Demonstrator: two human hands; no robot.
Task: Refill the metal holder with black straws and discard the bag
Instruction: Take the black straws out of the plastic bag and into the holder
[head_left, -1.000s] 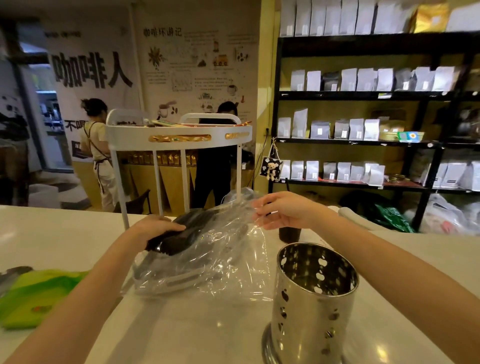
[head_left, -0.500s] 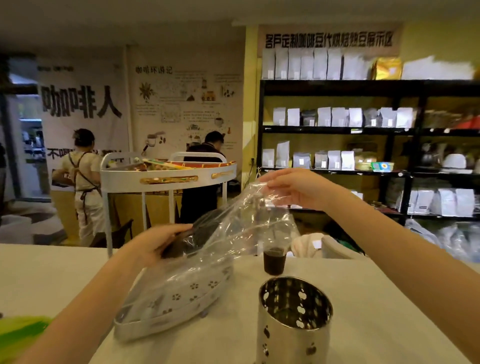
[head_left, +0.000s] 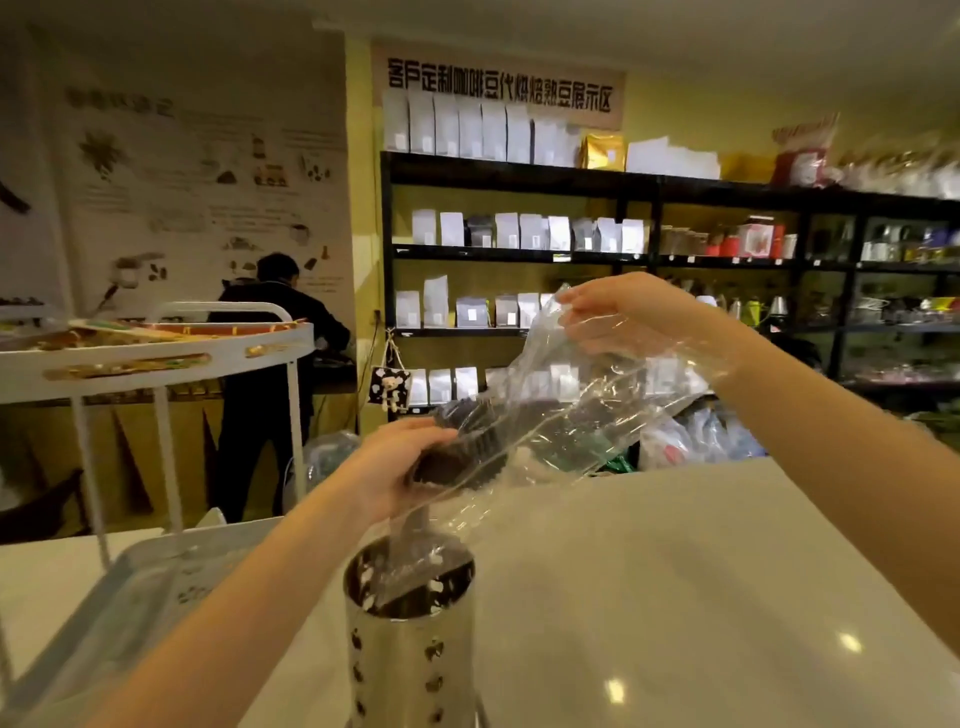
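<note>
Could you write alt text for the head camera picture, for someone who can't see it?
Two bare hands hold a clear plastic bag of black straws tilted above a perforated metal holder on a white counter. The left hand grips the bundle; the right hand lifts the bag's far end.

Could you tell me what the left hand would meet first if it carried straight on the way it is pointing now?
Probably the clear bag: the left hand points up and right into it, already gripping the black straws through it.

A glossy white countertop (head_left: 701, 597) carries a perforated cylindrical shiny metal holder (head_left: 410, 654) near its front edge and a white metal tiered rack (head_left: 156, 353) at left.
</note>
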